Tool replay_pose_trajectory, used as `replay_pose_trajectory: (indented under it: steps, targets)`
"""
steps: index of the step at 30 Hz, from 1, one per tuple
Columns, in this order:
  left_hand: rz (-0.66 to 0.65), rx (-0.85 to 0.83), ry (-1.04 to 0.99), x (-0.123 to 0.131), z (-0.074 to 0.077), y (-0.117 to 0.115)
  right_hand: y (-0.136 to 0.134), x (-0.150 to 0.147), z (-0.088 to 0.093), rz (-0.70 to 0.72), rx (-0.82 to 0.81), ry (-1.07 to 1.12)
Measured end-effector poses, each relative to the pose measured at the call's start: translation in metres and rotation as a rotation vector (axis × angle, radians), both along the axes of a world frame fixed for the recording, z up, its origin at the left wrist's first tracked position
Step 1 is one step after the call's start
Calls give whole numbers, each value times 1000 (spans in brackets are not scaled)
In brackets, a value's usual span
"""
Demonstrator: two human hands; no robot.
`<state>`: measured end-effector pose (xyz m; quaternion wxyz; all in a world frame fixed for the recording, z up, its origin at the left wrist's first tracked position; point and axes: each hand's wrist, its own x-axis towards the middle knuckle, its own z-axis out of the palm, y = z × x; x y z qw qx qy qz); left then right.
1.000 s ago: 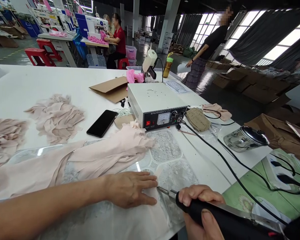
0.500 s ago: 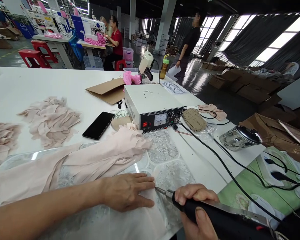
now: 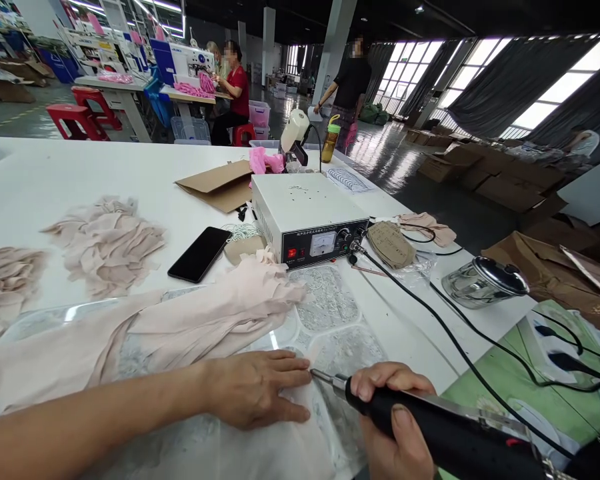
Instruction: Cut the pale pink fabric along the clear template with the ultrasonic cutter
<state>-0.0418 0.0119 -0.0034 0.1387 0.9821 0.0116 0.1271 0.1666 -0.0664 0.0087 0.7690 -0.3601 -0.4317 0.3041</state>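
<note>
My left hand (image 3: 257,390) lies flat with fingers outstretched on a thin pale pink fabric piece (image 3: 280,450). That fabric is spread over a clear, scuffed cutting template (image 3: 330,300). In my right hand (image 3: 397,417) is a black corded ultrasonic cutter (image 3: 445,437), my fingers wrapped round its barrel. Its thin metal tip meets the fabric right beside my left fingertips. Beyond my left hand, a layered heap of pink fabric strips (image 3: 220,307) rests across the template.
A white control box (image 3: 305,200) stands mid-table, with a black cable (image 3: 420,310) running right. Around it are a phone (image 3: 200,253), fabric piles (image 3: 110,247), a cardboard sheet (image 3: 220,183), card patterns (image 3: 391,245) and a lidded glass jar (image 3: 483,283). People are in the background.
Both hands and the cutter tip stay almost where they were. The view has shifted slightly. In the background, the standing person in black has moved left and turned.
</note>
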Motion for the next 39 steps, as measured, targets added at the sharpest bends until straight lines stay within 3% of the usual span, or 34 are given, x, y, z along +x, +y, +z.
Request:
replay_pose_trajectory:
  steps: [12, 21, 31, 39]
  targets:
    - [-9, 33, -41, 2, 4, 1, 4, 0, 9, -44, 34, 7]
    - [10, 26, -27, 0, 3, 0, 15, 4, -4, -38, 29, -33]
    - [-36, 35, -47, 2, 7, 2, 17, 4, -1, -26, 19, -7]
    - [-15, 50, 19, 1, 4, 1, 5, 5, 3, -8, 14, 15]
